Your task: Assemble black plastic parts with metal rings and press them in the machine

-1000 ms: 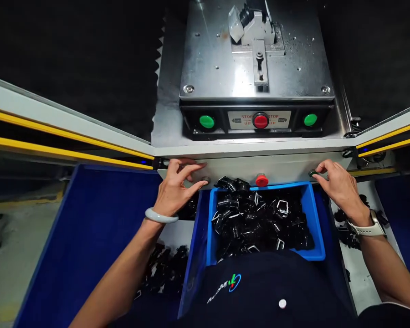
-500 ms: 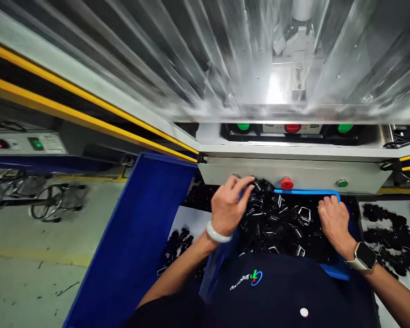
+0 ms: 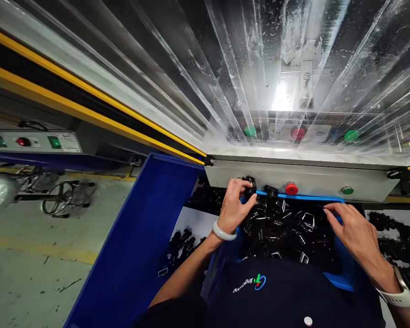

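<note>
Workshop bay: floor (image 3: 17,287) and adjacent equipment.

From where I stand, the floor is pale grey-green, flecked with dark marks, and occupies the lower left of the frame; a faded yellow band (image 3: 48,248) crosses it. Above the band in the frame, a spoked base (image 3: 59,199) with a ring stands on the floor. Higher, at the left edge, a neighbouring control panel (image 3: 39,142) carries red and green buttons. A flat blue panel (image 3: 133,241) borders the floor area. White glare (image 3: 283,95) shows through a clear, streaked screen (image 3: 222,59), upper right.
</note>
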The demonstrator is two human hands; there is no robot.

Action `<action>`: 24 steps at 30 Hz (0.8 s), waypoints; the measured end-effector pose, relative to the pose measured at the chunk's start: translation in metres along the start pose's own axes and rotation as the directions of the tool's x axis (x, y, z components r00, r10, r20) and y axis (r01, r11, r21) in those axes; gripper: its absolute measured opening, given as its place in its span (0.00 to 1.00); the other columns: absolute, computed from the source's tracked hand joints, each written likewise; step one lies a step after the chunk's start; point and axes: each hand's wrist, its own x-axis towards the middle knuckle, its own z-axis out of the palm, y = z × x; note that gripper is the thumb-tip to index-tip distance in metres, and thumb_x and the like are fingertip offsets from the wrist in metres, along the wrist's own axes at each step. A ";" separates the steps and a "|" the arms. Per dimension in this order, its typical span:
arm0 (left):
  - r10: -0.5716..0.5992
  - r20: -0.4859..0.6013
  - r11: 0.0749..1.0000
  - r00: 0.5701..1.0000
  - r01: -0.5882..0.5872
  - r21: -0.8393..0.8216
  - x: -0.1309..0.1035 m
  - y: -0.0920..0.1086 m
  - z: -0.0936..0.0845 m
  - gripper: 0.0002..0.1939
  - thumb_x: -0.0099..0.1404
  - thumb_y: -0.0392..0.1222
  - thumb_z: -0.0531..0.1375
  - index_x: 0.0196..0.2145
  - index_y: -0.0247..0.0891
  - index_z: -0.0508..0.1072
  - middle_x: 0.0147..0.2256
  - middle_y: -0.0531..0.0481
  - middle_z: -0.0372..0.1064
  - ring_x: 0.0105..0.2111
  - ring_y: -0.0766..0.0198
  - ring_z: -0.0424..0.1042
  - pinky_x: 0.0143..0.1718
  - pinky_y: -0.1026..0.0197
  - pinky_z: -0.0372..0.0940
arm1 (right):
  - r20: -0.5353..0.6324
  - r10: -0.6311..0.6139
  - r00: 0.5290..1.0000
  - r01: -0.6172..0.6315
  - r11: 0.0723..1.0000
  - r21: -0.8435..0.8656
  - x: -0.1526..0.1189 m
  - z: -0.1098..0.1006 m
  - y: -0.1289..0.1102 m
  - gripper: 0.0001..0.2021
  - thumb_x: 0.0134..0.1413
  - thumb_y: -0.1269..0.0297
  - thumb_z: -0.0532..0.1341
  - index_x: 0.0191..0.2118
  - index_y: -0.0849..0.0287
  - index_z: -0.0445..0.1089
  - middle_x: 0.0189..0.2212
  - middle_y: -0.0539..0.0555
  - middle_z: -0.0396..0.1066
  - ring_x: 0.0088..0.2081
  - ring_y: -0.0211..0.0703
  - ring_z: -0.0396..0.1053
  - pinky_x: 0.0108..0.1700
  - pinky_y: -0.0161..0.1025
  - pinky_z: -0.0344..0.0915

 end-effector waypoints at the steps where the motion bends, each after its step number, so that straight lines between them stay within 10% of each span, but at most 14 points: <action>1: -0.062 0.009 0.981 0.998 0.062 -0.186 -0.001 0.003 -0.003 0.13 0.59 0.40 0.68 0.42 0.39 0.75 0.46 0.46 0.69 0.40 0.61 0.73 0.43 0.58 0.71 | 0.003 0.022 1.000 -0.022 0.994 0.105 0.001 -0.004 -0.002 0.19 0.74 0.48 0.53 0.44 0.53 0.76 0.37 0.51 0.78 0.37 0.43 0.73 0.34 0.39 0.62; 4: -0.257 0.213 0.691 0.943 0.333 -0.641 0.000 0.013 -0.009 0.18 0.57 0.42 0.67 0.45 0.38 0.74 0.46 0.46 0.73 0.40 0.59 0.78 0.41 0.58 0.74 | 0.033 0.082 0.996 -0.088 0.935 0.343 0.007 -0.015 -0.010 0.18 0.70 0.45 0.58 0.43 0.51 0.77 0.39 0.50 0.79 0.34 0.40 0.73 0.32 0.37 0.65; 9: -0.290 0.441 0.411 0.850 0.526 -0.744 0.006 0.024 -0.004 0.19 0.52 0.39 0.69 0.43 0.36 0.77 0.37 0.48 0.78 0.36 0.59 0.80 0.40 0.61 0.74 | 0.052 0.098 0.994 -0.111 0.853 0.510 0.021 -0.034 -0.035 0.13 0.66 0.49 0.64 0.43 0.51 0.79 0.40 0.51 0.79 0.35 0.39 0.75 0.31 0.35 0.66; 15: -0.169 0.459 0.589 0.872 0.463 -0.662 0.009 0.039 0.015 0.15 0.59 0.41 0.69 0.44 0.35 0.82 0.42 0.44 0.80 0.32 0.64 0.77 0.38 0.60 0.73 | -0.041 -0.092 0.995 0.098 0.798 0.594 0.045 -0.057 -0.075 0.07 0.68 0.58 0.64 0.44 0.51 0.79 0.39 0.51 0.79 0.38 0.40 0.75 0.41 0.39 0.72; 24: 0.114 0.349 0.926 0.930 0.028 -0.377 0.021 0.069 0.026 0.14 0.69 0.45 0.65 0.49 0.40 0.82 0.45 0.44 0.76 0.34 0.65 0.75 0.38 0.60 0.74 | 0.030 -0.205 0.978 0.153 0.812 0.563 0.079 -0.060 -0.082 0.05 0.67 0.63 0.65 0.42 0.53 0.79 0.38 0.50 0.79 0.38 0.38 0.75 0.40 0.38 0.70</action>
